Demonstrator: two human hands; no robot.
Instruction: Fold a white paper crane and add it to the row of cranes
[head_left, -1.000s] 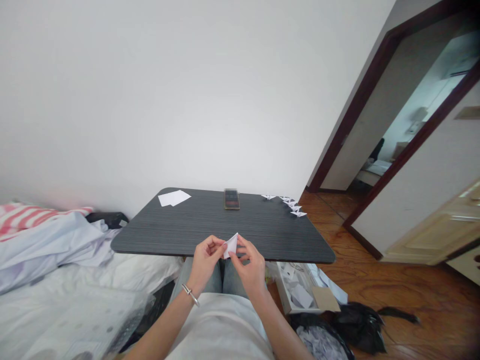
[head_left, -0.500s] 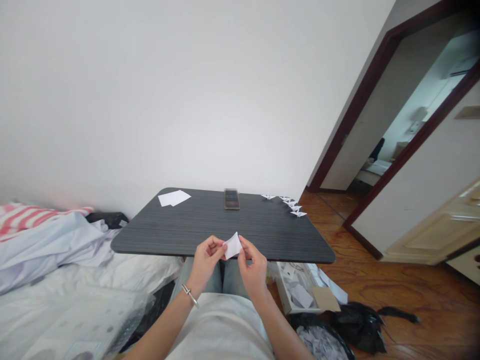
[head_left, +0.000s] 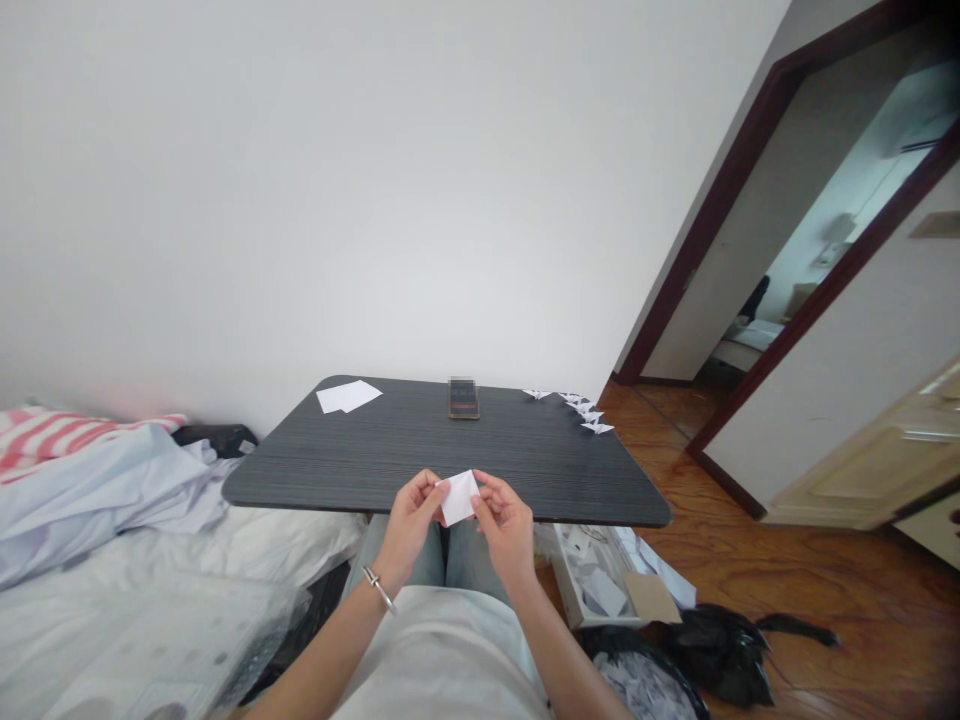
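Note:
A small white piece of paper (head_left: 459, 496) is held between both hands just in front of the near edge of the dark table (head_left: 390, 450). My left hand (head_left: 409, 525), with a silver bracelet on the wrist, pinches its left side. Its right side is pinched by the fingers of my right hand (head_left: 506, 525). The paper now faces me as a flat, roughly square shape.
On the table lie white sheets (head_left: 347, 396) at the far left, a phone (head_left: 463, 397) at the far middle, and several small folded paper pieces (head_left: 585, 410) at the far right. Bedding (head_left: 112, 500) lies left. A box of paper (head_left: 600, 585) and black bags (head_left: 712, 660) sit on the floor right.
The paper went from a narrow pointed fold to a wider flat shape turned toward me. Both hands shifted slightly around it and stayed in front of the table edge.

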